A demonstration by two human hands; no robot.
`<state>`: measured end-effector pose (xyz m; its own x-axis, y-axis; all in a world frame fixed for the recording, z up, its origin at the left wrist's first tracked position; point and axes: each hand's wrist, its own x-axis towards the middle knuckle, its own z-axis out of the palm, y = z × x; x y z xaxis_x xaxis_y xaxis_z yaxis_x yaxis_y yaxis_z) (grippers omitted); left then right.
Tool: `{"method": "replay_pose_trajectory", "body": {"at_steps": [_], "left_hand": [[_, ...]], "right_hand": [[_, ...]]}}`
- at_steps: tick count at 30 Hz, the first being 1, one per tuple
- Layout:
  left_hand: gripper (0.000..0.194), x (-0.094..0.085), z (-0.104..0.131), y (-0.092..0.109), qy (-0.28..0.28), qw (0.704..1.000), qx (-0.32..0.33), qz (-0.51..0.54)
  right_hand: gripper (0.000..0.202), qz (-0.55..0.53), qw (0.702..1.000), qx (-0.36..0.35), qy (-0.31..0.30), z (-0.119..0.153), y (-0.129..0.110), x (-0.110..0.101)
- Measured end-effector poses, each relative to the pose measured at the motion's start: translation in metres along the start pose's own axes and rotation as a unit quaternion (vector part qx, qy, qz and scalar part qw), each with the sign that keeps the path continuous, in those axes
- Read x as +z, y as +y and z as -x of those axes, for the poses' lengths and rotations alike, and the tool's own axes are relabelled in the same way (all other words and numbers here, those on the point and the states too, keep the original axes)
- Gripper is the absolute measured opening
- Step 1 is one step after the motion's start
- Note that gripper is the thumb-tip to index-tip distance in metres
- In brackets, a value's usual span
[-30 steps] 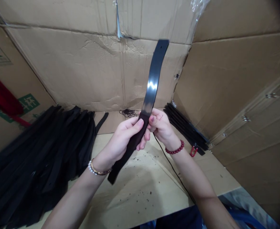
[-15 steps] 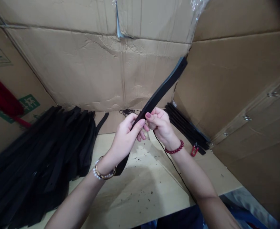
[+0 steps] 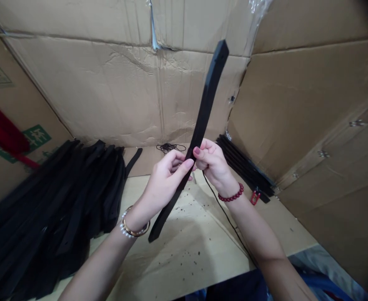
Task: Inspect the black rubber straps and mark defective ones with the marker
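A long, flat black strip (image 3: 207, 98) with angled ends slants up in front of me, held at about its middle. My left hand (image 3: 169, 173) grips it with the thumb laid across its face and the fingers behind. My right hand (image 3: 211, 163) pinches at the strip's right edge, thumb over curled fingers. A thin black cord (image 3: 224, 211) runs from below my right hand down past the forearm to the table edge. Whether the cord's end is between the right fingers is hidden.
Many similar black strips lie in a heap (image 3: 61, 209) at the left. A smaller stack (image 3: 244, 165) lies at the right by a small red tool (image 3: 255, 197). Tangled black cord (image 3: 170, 147) lies at the back. Cardboard walls (image 3: 115, 92) surround the table (image 3: 158, 267), which has dark specks.
The strip has turned more upright, its top end swinging left and up and its lower end coming out from behind my left wrist. Both hands stay near the same place.
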<state>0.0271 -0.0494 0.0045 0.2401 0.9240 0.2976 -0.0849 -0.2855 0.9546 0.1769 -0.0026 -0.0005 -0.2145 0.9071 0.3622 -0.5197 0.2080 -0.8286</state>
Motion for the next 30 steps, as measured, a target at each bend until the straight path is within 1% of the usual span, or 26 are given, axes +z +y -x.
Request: {"method": "replay_pose_trajectory", "body": {"at_steps": [2, 4, 6, 8, 10, 11, 12, 14, 16, 18, 19, 20, 22, 24, 26, 27, 28, 29, 30], "left_hand": [[0.025, 0.001, 0.000, -0.002, 0.002, 1.000, 0.016, -0.005], [0.025, 0.000, -0.001, -0.001, -0.018, 1.000, 0.005, 0.017], [0.026, -0.004, -0.002, 0.002, -0.061, 0.997, -0.020, 0.047], [0.027, -0.009, -0.003, 0.005, -0.115, 0.989, -0.041, 0.078], [0.028, -0.012, -0.005, 0.005, -0.148, 0.982, -0.056, 0.099], [0.029, -0.012, -0.005, 0.004, -0.147, 0.982, -0.056, 0.099], [0.031, -0.011, -0.006, 0.002, -0.135, 0.985, -0.049, 0.092], [0.030, -0.006, -0.005, -0.004, -0.085, 0.995, -0.016, 0.056], [0.029, 0.000, -0.005, -0.009, -0.026, 0.999, 0.019, 0.001], [0.027, 0.004, -0.003, -0.010, 0.005, 0.999, 0.029, -0.016], [0.025, 0.005, -0.003, -0.009, 0.001, 1.000, 0.025, -0.001], [0.025, 0.004, -0.002, -0.006, -0.018, 0.999, 0.014, 0.028], [0.026, 0.001, -0.001, 0.000, -0.076, 0.991, -0.026, 0.104], [0.028, -0.004, 0.000, 0.005, -0.132, 0.973, -0.074, 0.172], [0.031, -0.007, -0.001, 0.007, -0.173, 0.954, -0.109, 0.219], [0.033, -0.008, -0.001, 0.007, -0.184, 0.949, -0.119, 0.227], [0.034, -0.008, -0.002, 0.006, -0.186, 0.950, -0.120, 0.221], [0.034, -0.007, -0.002, 0.004, -0.172, 0.958, -0.110, 0.201], [0.032, -0.005, -0.003, 0.003, -0.146, 0.970, -0.092, 0.171]], "right_hand": [[0.047, 0.003, 1.000, 0.000, 0.002, -0.001, 0.002, -0.001], [0.045, 0.006, 1.000, 0.000, -0.019, -0.002, 0.004, -0.004], [0.041, 0.020, 0.998, 0.017, -0.060, -0.001, 0.005, -0.007], [0.044, 0.035, 0.994, 0.046, -0.097, 0.000, 0.005, -0.009], [0.049, 0.037, 0.992, 0.059, -0.105, 0.000, 0.004, -0.009], [0.049, 0.034, 0.993, 0.056, -0.097, 0.000, 0.004, -0.008], [0.046, 0.031, 0.995, 0.047, -0.083, 0.000, 0.003, -0.007], [0.043, 0.026, 0.998, 0.027, -0.050, 0.000, 0.003, -0.003], [0.044, 0.029, 0.999, 0.012, -0.026, -0.001, 0.003, 0.000], [0.042, 0.035, 0.999, 0.005, -0.021, -0.001, 0.003, 0.001], [0.042, 0.034, 0.999, 0.002, -0.022, -0.001, 0.003, 0.001], [0.041, 0.032, 0.999, 0.003, -0.028, 0.000, 0.003, 0.000], [0.039, 0.030, 0.998, 0.017, -0.054, 0.002, 0.003, -0.003], [0.041, 0.032, 0.994, 0.037, -0.098, 0.003, 0.004, -0.006], [0.048, 0.031, 0.990, 0.041, -0.131, 0.004, 0.004, -0.008], [0.050, 0.029, 0.990, 0.038, -0.134, 0.003, 0.004, -0.009], [0.050, 0.027, 0.991, 0.037, -0.129, 0.003, 0.004, -0.009], [0.050, 0.024, 0.993, 0.033, -0.114, 0.002, 0.004, -0.008], [0.048, 0.021, 0.995, 0.026, -0.093, 0.001, 0.003, -0.007]]}}
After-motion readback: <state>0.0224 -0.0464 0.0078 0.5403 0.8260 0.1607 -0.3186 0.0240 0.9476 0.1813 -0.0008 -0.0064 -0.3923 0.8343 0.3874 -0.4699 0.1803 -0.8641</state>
